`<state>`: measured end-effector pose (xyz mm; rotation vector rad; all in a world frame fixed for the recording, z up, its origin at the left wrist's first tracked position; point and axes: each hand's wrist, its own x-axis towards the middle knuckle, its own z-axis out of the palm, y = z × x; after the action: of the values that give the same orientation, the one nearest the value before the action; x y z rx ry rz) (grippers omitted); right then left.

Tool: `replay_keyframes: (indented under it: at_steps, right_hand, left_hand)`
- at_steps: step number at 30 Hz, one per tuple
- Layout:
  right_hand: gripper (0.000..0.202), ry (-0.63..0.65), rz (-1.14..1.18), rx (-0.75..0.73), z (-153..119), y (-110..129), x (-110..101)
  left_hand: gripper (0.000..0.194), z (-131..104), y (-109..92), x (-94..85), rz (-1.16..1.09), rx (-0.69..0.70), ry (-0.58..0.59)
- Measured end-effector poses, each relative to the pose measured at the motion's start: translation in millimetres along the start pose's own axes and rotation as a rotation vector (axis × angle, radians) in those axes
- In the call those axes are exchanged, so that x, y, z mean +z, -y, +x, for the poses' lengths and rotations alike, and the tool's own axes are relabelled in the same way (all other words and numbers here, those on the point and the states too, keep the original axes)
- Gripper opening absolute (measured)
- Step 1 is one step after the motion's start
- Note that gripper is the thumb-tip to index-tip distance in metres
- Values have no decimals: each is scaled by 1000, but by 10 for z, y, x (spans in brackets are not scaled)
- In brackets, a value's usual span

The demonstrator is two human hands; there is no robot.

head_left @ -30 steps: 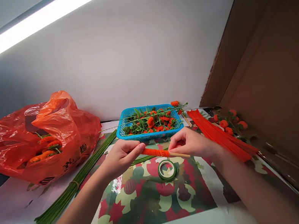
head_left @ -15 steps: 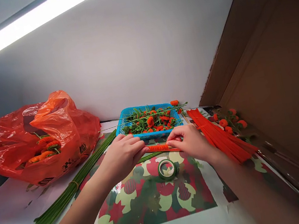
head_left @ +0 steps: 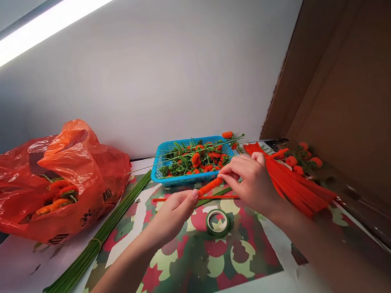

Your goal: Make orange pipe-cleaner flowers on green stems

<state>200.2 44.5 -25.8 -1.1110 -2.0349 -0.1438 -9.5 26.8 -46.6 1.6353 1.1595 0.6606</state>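
Between my two hands runs a coiled orange pipe cleaner, tilted up toward the right. My left hand pinches its lower left end with thumb and fingers. At the upper right end my right hand is closed on it, fingertips pressed together. A straight orange pipe cleaner lies on the table just behind and below the coil, partly covered by my left hand. Beside it lie green pipe cleaners. Nearer to me sits a roll of green tape.
Behind my hands stands a blue basket of orange and green pieces. On the left are a red plastic bag and a green pipe cleaner bundle. To the right lie an orange bundle, orange flowers and a cardboard wall.
The coil has gone from level to tilted, its right end higher. My left hand has turned and lowered slightly, and the straight orange pipe cleaner shows more on the left.
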Motion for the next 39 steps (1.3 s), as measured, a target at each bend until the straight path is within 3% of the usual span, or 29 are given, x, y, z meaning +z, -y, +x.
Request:
replay_keyframes:
  at_steps: [7,13,17,21,24,27,29,32,39]
  right_hand:
    - [15,-141,18,-49,-12,26,23]
    - [11,-197,295,1,-31,61,40]
    - [14,-131,532,118,-31,39,61]
    - [15,69,868,252,-10,-34,95]
    - [19,289,1107,256,18,-103,79]
    - [19,532,1159,228,42,-161,11]
    - [16,608,1080,195,51,-185,-41]
    - [12,605,866,99,53,-187,-98]
    - [16,522,327,6,55,-65,-86]
  left_hand:
    - [48,35,52,123,-606,-86,38]
    - [49,12,29,128,-794,-155,-21]
    - [50,32,35,121,-834,-189,-89]
    - [58,53,47,101,-709,-114,-53]
    - [60,63,86,47,-533,-15,31]
    - [59,60,131,-43,-339,45,123]
    - [58,51,139,-112,-217,77,182]
    - [56,30,101,-210,-28,105,203]
    - [51,-27,-77,-300,427,14,43]
